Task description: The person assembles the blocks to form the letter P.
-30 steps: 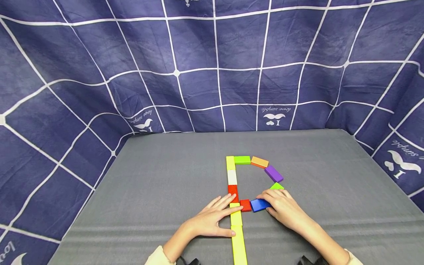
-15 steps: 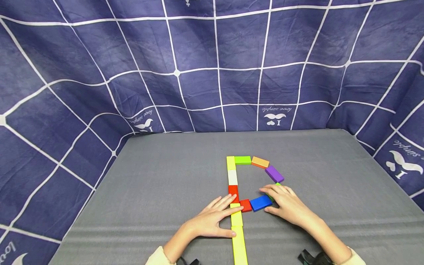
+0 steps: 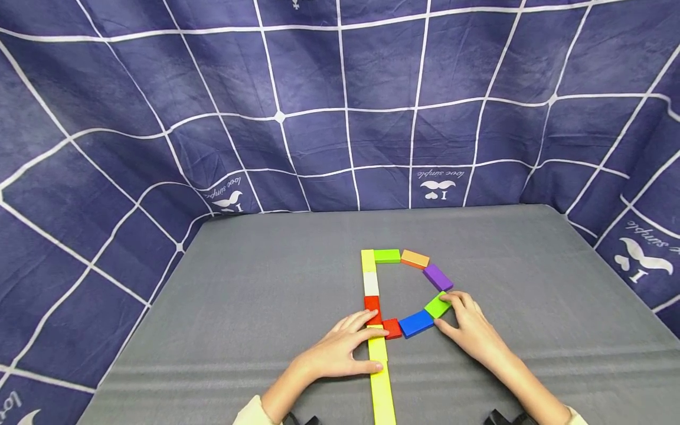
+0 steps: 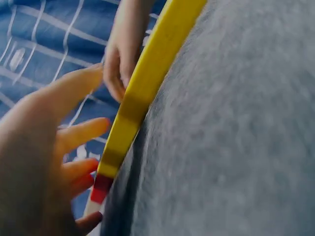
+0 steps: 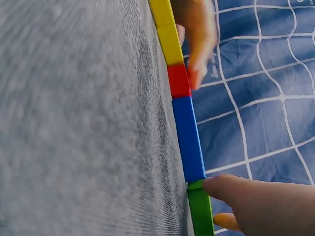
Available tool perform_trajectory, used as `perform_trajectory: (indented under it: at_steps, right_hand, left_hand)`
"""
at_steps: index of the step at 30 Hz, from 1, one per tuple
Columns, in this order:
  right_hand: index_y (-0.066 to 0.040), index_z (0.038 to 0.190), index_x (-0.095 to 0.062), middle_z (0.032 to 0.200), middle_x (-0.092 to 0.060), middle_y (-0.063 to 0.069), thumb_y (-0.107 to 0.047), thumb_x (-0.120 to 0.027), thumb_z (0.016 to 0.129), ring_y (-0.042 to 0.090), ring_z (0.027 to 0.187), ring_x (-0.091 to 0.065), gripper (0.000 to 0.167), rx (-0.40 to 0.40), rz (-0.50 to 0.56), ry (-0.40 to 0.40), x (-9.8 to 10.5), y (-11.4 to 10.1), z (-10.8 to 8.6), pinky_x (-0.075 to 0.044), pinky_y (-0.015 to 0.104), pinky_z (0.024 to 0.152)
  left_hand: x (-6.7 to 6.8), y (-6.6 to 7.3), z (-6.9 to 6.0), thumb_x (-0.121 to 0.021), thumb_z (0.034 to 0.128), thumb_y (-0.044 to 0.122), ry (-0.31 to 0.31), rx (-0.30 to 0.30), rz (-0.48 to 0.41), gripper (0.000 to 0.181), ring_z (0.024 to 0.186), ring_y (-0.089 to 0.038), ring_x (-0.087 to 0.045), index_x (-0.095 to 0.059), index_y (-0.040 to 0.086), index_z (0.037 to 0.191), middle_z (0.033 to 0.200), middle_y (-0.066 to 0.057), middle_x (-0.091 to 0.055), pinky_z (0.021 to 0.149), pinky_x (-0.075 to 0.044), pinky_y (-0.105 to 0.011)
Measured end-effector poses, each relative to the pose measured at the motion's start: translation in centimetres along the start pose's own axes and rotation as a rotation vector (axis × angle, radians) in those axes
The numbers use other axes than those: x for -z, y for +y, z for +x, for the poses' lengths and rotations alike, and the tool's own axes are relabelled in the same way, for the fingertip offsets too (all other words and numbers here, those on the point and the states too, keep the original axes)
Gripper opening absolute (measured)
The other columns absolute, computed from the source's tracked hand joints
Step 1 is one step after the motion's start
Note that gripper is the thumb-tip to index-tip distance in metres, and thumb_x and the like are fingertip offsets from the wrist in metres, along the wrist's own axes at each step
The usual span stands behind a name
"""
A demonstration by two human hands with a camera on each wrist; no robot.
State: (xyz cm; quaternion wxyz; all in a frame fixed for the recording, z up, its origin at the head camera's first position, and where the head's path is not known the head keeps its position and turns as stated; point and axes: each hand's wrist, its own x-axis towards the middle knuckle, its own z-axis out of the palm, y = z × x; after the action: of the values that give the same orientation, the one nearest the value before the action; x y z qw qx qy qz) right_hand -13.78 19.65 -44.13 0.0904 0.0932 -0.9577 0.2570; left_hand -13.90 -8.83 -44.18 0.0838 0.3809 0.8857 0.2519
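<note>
Flat coloured blocks lie on the grey cloth in a straight column with a curved loop on its right. My right hand pinches a light green block between thumb and fingers at the loop's lower right. That block sits between a blue block and a purple block. The right wrist view shows my thumb at the join of the green block and the blue one. My left hand spreads its fingers over the column, touching a red block, a yellow block and a small red block.
Up the column are a white block and a yellow block at its top. Another green block and an orange block form the loop's upper edge. A blue curtain with white lines hangs behind the grey cloth.
My right hand has shifted from the blue block to the right, onto the green block, which now shows beside the blue block's end. My left hand has barely moved.
</note>
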Motion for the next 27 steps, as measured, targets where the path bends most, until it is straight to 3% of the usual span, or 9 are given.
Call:
perform_trajectory:
  at_steps: [3,6,8,11,15,23,27]
  right_hand:
    - [-0.003,0.117,-0.052,0.118,-0.048,0.018,-0.021,-0.067,0.079,0.038,0.108,-0.047,0.045,-0.014,0.005,0.002,-0.2,0.0,0.2,-0.039,0.054,0.088]
    - [-0.003,0.116,-0.053,0.117,-0.049,0.018,-0.02,-0.066,0.079,0.037,0.107,-0.047,0.043,-0.028,0.006,0.0,-0.4,0.0,0.3,-0.039,0.054,0.088]
    - [-0.003,0.115,-0.053,0.117,-0.049,0.018,-0.019,-0.066,0.078,0.037,0.107,-0.047,0.042,-0.039,0.007,-0.003,-0.3,0.0,0.2,-0.04,0.054,0.087]
    - [-0.004,0.115,-0.054,0.117,-0.049,0.018,-0.018,-0.066,0.078,0.038,0.107,-0.047,0.042,-0.05,0.01,-0.014,-0.3,-0.1,0.1,-0.041,0.055,0.084]
    - [-0.003,0.115,-0.054,0.116,-0.049,0.018,-0.018,-0.066,0.077,0.038,0.107,-0.047,0.042,-0.042,0.014,-0.001,-0.2,0.0,0.1,-0.041,0.055,0.085]
    - [-0.004,0.113,-0.054,0.115,-0.05,0.018,-0.017,-0.066,0.076,0.039,0.106,-0.048,0.041,-0.032,0.003,0.033,-0.3,0.2,0.2,-0.042,0.055,0.083]
    - [-0.004,0.114,-0.054,0.116,-0.049,0.019,-0.018,-0.066,0.076,0.039,0.107,-0.048,0.042,-0.047,0.001,0.021,-0.3,0.2,0.2,-0.041,0.056,0.083]
  left_hand:
    - [0.4,1.1,1.0,-0.056,0.0823,0.052,0.092,-0.009,0.102,0.039,0.126,-0.012,-0.037,-0.055,0.034,0.117,0.133,0.007,-0.046,0.104,-0.03,-0.041]
    - [0.5,2.0,2.4,-0.058,0.0808,0.051,0.157,-0.049,0.295,0.036,0.113,-0.008,-0.046,-0.059,0.028,0.109,0.111,0.01,-0.056,0.097,-0.034,-0.033]
    - [0.4,2.4,3.3,-0.06,0.0788,0.052,0.169,-0.074,0.404,0.038,0.105,-0.007,-0.048,-0.059,0.026,0.107,0.1,0.012,-0.056,0.094,-0.035,-0.03]
    - [0.2,2.6,4.3,-0.064,0.0758,0.053,0.149,-0.086,0.49,0.041,0.099,-0.007,-0.048,-0.059,0.025,0.105,0.094,0.011,-0.054,0.093,-0.035,-0.028]
    - [-0.1,2.7,5.1,-0.067,0.0767,0.046,0.12,-0.063,0.523,0.035,0.095,-0.007,-0.048,-0.059,0.024,0.103,0.093,0.011,-0.055,0.092,-0.034,-0.027]
    - [0.1,2.8,5.6,-0.067,0.0791,0.032,0.074,-0.027,0.452,0.035,0.095,-0.006,-0.049,-0.058,0.023,0.112,0.098,0.01,-0.06,0.09,-0.034,-0.027]
    - [-0.1,3.1,5.7,-0.065,0.0795,0.035,0.059,-0.012,0.448,0.039,0.095,-0.006,-0.049,-0.056,0.023,0.115,0.102,0.01,-0.059,0.088,-0.034,-0.026]
